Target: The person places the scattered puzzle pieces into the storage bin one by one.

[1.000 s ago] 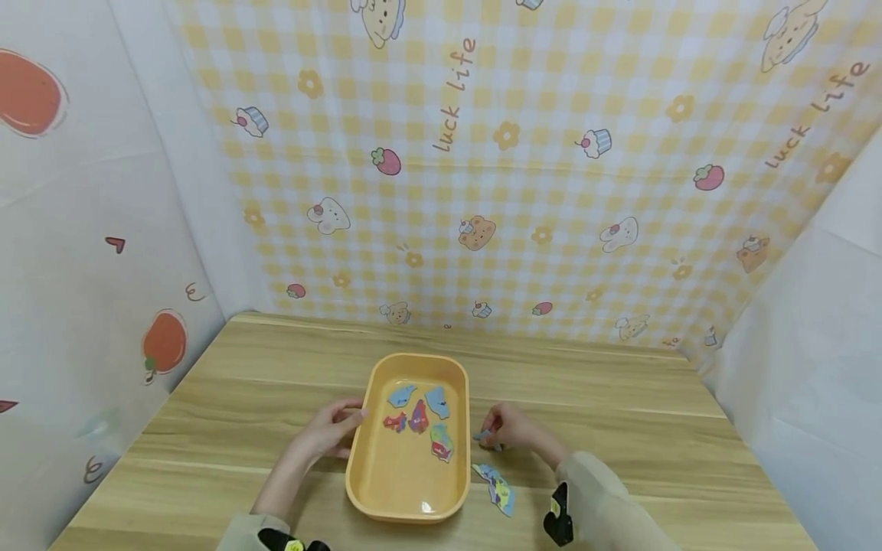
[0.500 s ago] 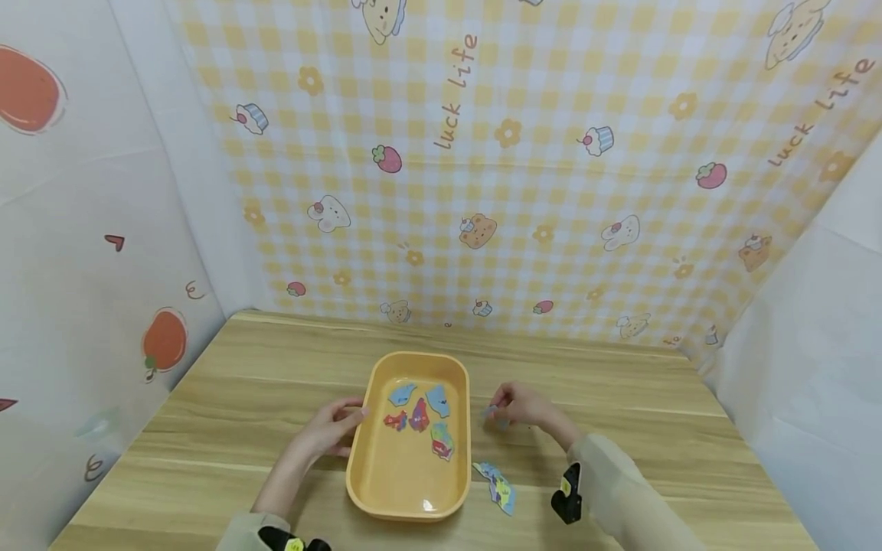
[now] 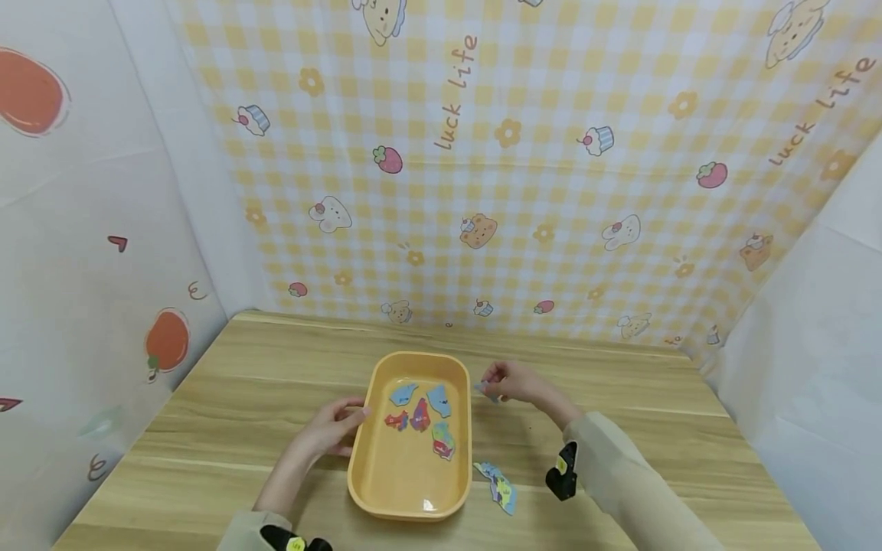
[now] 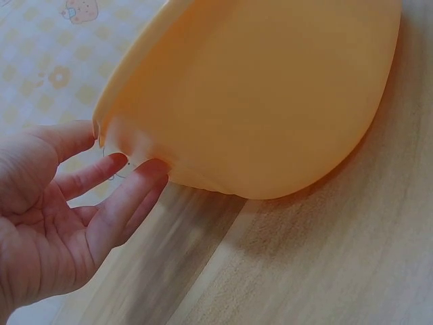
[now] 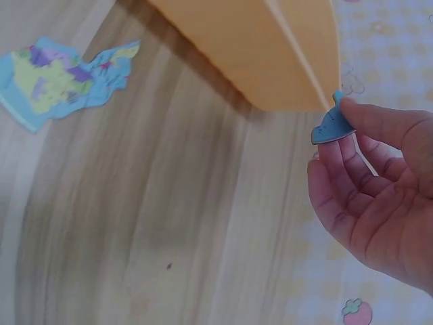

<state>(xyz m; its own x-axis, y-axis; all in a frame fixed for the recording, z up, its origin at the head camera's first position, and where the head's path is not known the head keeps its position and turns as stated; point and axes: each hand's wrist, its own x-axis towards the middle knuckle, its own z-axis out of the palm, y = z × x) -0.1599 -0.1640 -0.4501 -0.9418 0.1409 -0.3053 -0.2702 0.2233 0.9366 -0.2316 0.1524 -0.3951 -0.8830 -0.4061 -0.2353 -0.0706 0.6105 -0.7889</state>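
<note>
A deep yellow plastic tray (image 3: 409, 490) stands on the table, several printed puzzle pieces lying in its far half. My left hand (image 3: 335, 428) holds its left side, thumb at the rim and fingertips against the outer wall (image 4: 270, 115). Beyond the tray's right edge, my right hand (image 3: 517, 383) pinches a small blue puzzle piece (image 5: 331, 126) between thumb and fingers, a little outside the rim. Another puzzle piece (image 3: 498, 486), blue, yellow and purple, rests on the wood near the tray's front right. Inside lie two blue pieces, two reddish ones and a green-and-red one (image 3: 443, 441).
The wooden table (image 3: 276, 360) reaches back to a yellow checked cloth (image 3: 537, 184) printed with cartoons. White patterned cloth (image 3: 89, 229) hangs at the left side, with pale cloth (image 3: 813, 344) at the right.
My right hand has moved away from me along the tray's right side, lifting the blue puzzle piece from the table. My left hand and the tray have stayed in place.
</note>
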